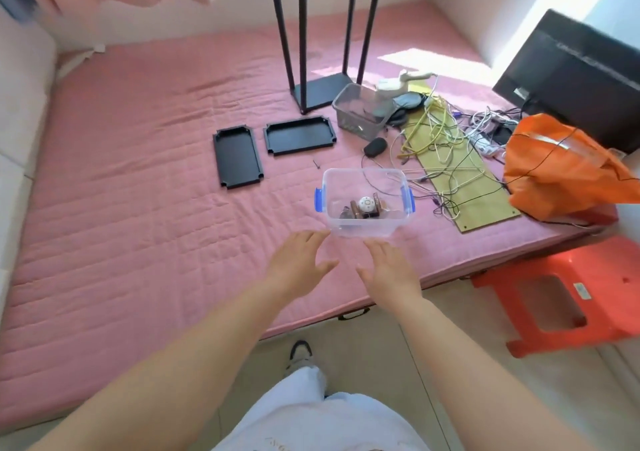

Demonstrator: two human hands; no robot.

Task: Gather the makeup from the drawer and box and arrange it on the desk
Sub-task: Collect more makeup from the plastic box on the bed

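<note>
Our left hand [299,258] & right hand [389,267] reach w/ fingers spread, holding nothing, just short of the clear box [365,201] at 12 o'clock on the pink mattress [138,225]. Makeup [363,208] sits loose inside; no lid, so a tilted lift could spill it.

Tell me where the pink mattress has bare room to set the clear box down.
Bare: mattress left of the black trays and near the hands. Crowded: right of the clear box, with cables and orange bag.
</note>
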